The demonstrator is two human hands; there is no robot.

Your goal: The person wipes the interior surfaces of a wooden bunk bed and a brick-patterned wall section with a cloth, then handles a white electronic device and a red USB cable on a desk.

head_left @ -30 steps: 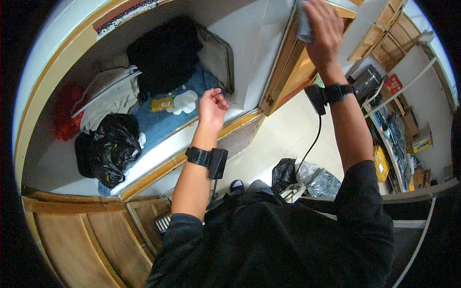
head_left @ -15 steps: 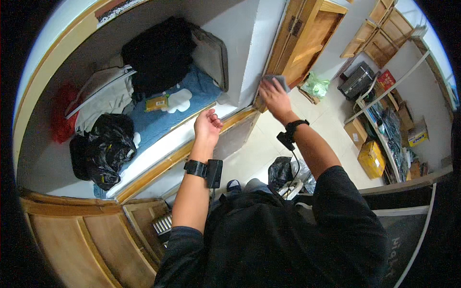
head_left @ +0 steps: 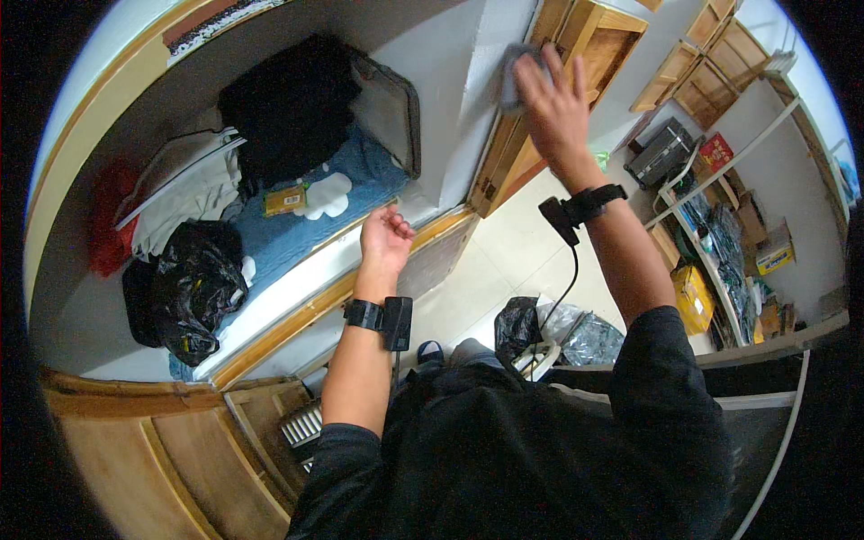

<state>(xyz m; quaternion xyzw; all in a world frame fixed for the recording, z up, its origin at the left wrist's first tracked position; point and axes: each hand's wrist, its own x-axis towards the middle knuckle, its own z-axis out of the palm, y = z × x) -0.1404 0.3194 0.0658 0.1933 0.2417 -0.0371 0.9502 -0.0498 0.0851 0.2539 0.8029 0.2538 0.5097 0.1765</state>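
My right hand [head_left: 560, 121] is raised at the upper middle, fingers spread over a grey cloth [head_left: 513, 83]. The cloth is against the wooden door frame [head_left: 506, 157] of the cupboard, beside the hinged wooden door [head_left: 594, 58]. Motion blurs the hand a little. My left hand [head_left: 385, 241] hovers near the cupboard's front ledge, palm up, its fingers curled loosely and nothing in them. Just beyond it, a blue cloth with white cloud shapes [head_left: 364, 171] lines the cupboard floor.
Inside the cupboard lie a dark fabric heap [head_left: 288, 103], a black plastic bag [head_left: 193, 292] and a small yellow packet [head_left: 285, 200]. A rack [head_left: 706, 247] with boxes stands at right. Plastic bags [head_left: 576, 337] sit on the floor by my feet; another wooden door [head_left: 135, 468] is lower left.
My right hand has moved up along the door frame with the grey cloth. My left hand has stayed nearly in place, fingers still curled. The view has shifted slightly.
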